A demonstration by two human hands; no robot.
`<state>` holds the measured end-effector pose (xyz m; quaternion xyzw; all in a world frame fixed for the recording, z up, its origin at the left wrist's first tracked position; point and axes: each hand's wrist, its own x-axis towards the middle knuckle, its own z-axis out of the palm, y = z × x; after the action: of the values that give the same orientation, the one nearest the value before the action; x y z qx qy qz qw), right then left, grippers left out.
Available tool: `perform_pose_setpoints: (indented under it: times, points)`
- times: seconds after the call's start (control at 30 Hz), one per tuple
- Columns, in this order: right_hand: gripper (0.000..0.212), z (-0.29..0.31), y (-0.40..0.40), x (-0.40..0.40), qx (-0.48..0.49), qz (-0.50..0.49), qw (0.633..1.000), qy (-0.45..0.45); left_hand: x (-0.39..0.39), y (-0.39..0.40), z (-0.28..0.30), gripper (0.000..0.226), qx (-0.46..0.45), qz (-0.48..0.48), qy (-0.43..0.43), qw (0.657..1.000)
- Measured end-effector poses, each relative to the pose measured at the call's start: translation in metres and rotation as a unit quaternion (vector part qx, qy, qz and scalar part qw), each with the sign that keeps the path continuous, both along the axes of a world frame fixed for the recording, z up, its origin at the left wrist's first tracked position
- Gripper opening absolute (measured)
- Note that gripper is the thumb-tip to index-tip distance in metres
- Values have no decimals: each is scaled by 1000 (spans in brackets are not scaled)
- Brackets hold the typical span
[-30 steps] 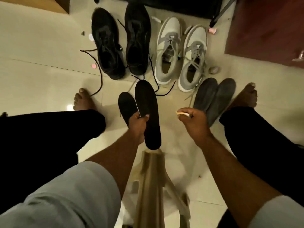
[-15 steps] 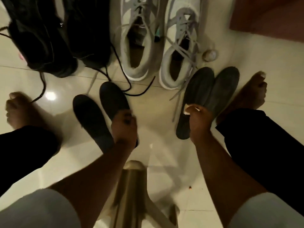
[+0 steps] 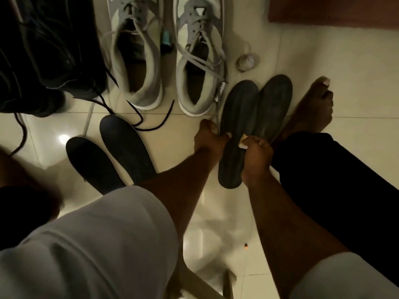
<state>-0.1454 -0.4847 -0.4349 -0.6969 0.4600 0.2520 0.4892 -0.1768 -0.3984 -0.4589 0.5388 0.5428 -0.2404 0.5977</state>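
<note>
Item: grey insole, held betw. both hands' fingers. L hand gripped its edge. R hand pinched pale scrap against it. Step: prob. wipe starting. Next: steady hold, scrap drawn toe-ward.

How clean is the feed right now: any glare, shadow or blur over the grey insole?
Head view: dim, warm light; one glare spot on the floor, clear of the insole, which reads clearly; black shoes lost in shadow top left; near sleeve soft; the pale bit in the right hand too small to identify.
</note>
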Motion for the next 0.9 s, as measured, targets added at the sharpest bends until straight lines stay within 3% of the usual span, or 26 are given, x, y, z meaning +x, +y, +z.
perform_pose_setpoints:
  times: [0.1,0.23,0.33,0.4,0.47,0.6,0.77,0.9]
  points:
    - [16,21,9,-3,38,-9,999,10,-19,15,16,27,-81,27,-26,996]
    - [19,91,36,-23,93,45,995,2,-51,54,89,81,-84,61,-70,992]
    - [18,165,54,-55,133,68,989,-7,-76,96,165,71,-154,127,-68,977]
    - [18,223,67,-86,167,110,980,-12,-98,123,219,68,-231,174,-99,952]
    - [17,274,78,-118,210,176,962,-9,-120,138,273,78,-297,222,-137,919]
    - [13,365,93,-171,261,299,917,-46,-176,153,372,79,-322,287,-241,870]
    - [19,448,88,-204,319,282,892,-153,-243,155,460,90,-317,318,-372,813]
    - [18,489,84,-219,322,266,874,-248,-297,133,497,82,-313,354,-439,764]
